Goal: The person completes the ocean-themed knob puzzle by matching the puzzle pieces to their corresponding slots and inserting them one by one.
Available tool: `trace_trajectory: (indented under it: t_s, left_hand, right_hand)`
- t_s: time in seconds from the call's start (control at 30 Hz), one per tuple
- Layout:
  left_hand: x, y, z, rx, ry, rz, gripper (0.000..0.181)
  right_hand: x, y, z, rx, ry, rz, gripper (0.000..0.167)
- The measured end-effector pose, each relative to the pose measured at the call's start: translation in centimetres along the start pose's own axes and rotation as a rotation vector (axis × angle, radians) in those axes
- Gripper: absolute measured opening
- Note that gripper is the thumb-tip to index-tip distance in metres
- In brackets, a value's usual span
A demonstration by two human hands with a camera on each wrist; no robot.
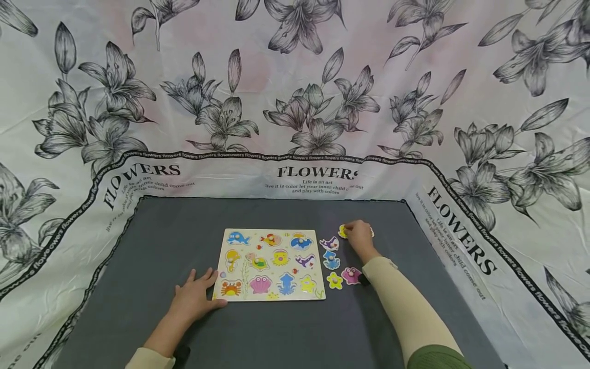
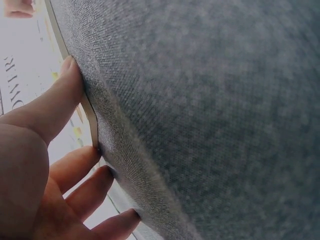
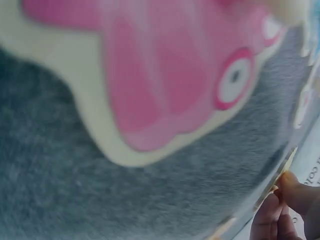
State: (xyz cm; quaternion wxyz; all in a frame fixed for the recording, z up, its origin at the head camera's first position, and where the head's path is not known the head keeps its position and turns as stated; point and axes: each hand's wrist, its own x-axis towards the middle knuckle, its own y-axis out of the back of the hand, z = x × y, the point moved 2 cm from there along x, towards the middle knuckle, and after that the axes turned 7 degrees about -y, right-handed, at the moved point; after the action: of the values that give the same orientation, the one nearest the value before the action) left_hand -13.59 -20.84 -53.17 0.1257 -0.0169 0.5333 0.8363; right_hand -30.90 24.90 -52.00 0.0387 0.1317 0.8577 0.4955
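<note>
A wooden peg puzzle board with sea-animal pictures lies on the grey cloth. My left hand touches its lower left corner, thumb along the near edge and fingers spread by the left side. In the left wrist view the thumb and fingertips meet the board's edge. Right of the board, my right hand pinches a yellow puzzle piece, mostly hidden by the fingers. The right wrist view shows thumb and fingers on a thin piece's edge. A pink piece looms near that camera.
Beside the board lie a purple whale piece, a blue piece, a yellow star piece and the pink piece. Another piece peeks out right of my right hand. A flower-printed white cloth borders the grey area.
</note>
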Motion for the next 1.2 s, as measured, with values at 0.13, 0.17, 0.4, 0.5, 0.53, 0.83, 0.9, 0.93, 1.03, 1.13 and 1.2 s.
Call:
trace_trajectory:
  t_s: [0.13,0.17,0.4,0.5,0.53,0.83,0.9,0.93,1.03,1.13,1.2]
  left_hand:
    - [-0.1,0.2,0.0,0.004,-0.007,0.009,0.099]
    - [0.0,0.2,0.0,0.006,-0.008,0.011,0.099]
    - [-0.1,0.0,-0.5,0.004,-0.008,0.008,0.1]
    - [0.0,0.0,-0.5,0.002,-0.007,0.002,0.101]
    - [-0.1,0.0,-0.5,0.002,-0.007,0.0,0.101]
    - [-0.2,-0.1,-0.2,0.003,-0.011,0.006,0.1]
    - [-0.1,-0.2,-0.2,0.003,-0.013,0.006,0.1]
    - [-0.1,-0.2,-0.2,0.003,-0.014,0.005,0.1]
    - [0.0,-0.2,-0.1,-0.001,-0.015,0.002,0.1]
    - [0.0,-0.2,-0.1,0.001,-0.014,-0.003,0.1]
    - [0.0,-0.1,0.0,0.005,-0.016,-0.003,0.1]
  right_hand:
    - [-0.3,0.3,-0.8,0.028,0.027,0.013,0.02]
    - [-0.4,0.4,-1.0,0.037,0.035,0.013,0.019]
    - [-1.7,0.7,-3.0,0.109,0.078,-0.037,0.018]
    - [-2.1,0.7,-3.8,0.115,0.09,-0.053,0.017]
    - [-2.3,0.7,-4.0,0.112,0.094,-0.057,0.017]
    - [-4.0,0.4,-6.0,0.156,0.105,-0.129,0.018]
    - [-4.4,0.2,-6.3,0.16,0.111,-0.135,0.017]
    - [-4.5,0.0,-6.4,0.159,0.114,-0.135,0.017]
    - [-4.9,-0.3,-6.7,0.154,0.14,-0.133,0.017]
    - [-5.4,-0.6,-7.2,0.157,0.155,-0.146,0.016]
    - [-5.9,-0.8,-7.6,0.156,0.162,-0.158,0.016]
